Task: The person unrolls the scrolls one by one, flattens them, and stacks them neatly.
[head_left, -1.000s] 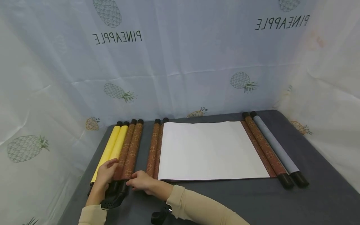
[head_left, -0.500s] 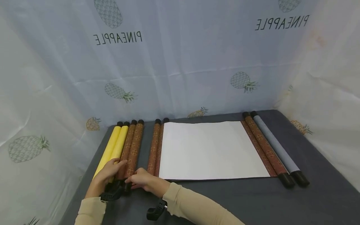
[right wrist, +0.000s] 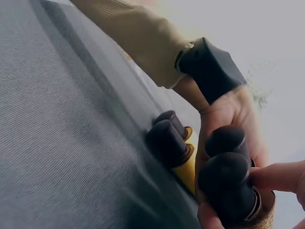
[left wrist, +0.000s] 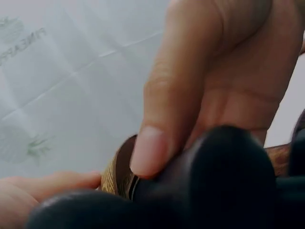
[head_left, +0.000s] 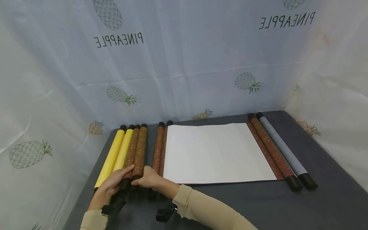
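Note:
Near the left of the table, a rolled brown patterned scroll (head_left: pixel 140 150) lies as two rollers side by side with black end knobs (right wrist: pixel 226 179). My left hand (head_left: pixel 115 182) grips its near end, fingers reaching across and under the rollers. From the other side, my right hand (head_left: pixel 148 177) pinches the right roller by its near end, with the thumb (left wrist: pixel 150 150) at the base of the black knob. In the right wrist view, the left palm sits behind both knobs, which show above the grey cloth. A yellow scroll (head_left: pixel 113 151) lies just left of it.
A brown scroll unrolled to a white sheet (head_left: pixel 218 153) lies across the middle. Its left rollers (head_left: pixel 158 148) are near my right hand. At the right lies a grey roller (head_left: pixel 283 147) beside the brown end roller (head_left: pixel 271 148). Pineapple-print curtains (head_left: pixel 187 64) enclose the grey-covered table.
My left hand has slid right, from beside the yellow scroll to the brown one's near end. That end has shifted up and right in view, and my right hand has closed in on it.

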### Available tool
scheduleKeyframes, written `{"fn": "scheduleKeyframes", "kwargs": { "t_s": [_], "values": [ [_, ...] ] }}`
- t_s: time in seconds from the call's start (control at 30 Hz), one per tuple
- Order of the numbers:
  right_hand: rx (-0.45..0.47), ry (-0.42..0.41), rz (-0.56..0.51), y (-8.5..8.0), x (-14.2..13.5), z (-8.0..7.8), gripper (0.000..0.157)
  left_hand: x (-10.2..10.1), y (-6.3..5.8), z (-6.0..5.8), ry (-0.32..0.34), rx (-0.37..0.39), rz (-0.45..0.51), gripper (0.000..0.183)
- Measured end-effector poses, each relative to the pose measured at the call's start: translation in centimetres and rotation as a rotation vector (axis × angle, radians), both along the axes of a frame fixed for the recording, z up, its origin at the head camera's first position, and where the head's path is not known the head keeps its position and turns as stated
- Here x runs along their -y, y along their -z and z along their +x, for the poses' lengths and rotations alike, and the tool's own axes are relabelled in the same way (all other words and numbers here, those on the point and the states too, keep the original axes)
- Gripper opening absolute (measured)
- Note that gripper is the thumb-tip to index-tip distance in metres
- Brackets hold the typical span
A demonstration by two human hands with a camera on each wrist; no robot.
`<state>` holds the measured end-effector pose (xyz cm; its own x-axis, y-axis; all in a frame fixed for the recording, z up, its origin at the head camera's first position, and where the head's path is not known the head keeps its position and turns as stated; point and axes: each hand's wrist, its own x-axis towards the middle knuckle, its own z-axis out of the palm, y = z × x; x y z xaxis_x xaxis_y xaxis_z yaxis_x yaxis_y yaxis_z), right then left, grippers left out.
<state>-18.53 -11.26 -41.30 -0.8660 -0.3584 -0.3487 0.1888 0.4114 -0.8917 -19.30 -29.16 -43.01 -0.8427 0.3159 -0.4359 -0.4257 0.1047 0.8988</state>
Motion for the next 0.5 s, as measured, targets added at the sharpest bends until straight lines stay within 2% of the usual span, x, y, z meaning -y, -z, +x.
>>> {"fn": "scheduleKeyframes", "kwargs": {
  "t_s": [0.1, 0.23, 0.33, 0.5],
  "values": [
    [-0.039, -0.003, 0.035, 0.4, -1.0, 0.2, 0.059, -1.5, 0.3, 0.4, -0.038, 0.003, 0.000, 0.028],
    [-0.075, -0.015, 0.030, 0.9, -2.8, 0.3, 0.072, -3.9, 0.5, 0.6, -0.152, -0.023, -0.052, 0.057],
    [-0.099, -0.027, -0.014, 1.0, -4.4, 0.3, 0.075, -5.7, 0.4, 0.5, -0.205, -0.066, -0.067, 0.068],
    [-0.151, -0.059, -0.143, 1.1, -7.4, 0.0, 0.075, -8.7, 0.3, 0.2, -0.283, -0.166, -0.062, 0.058]
  ]
}}
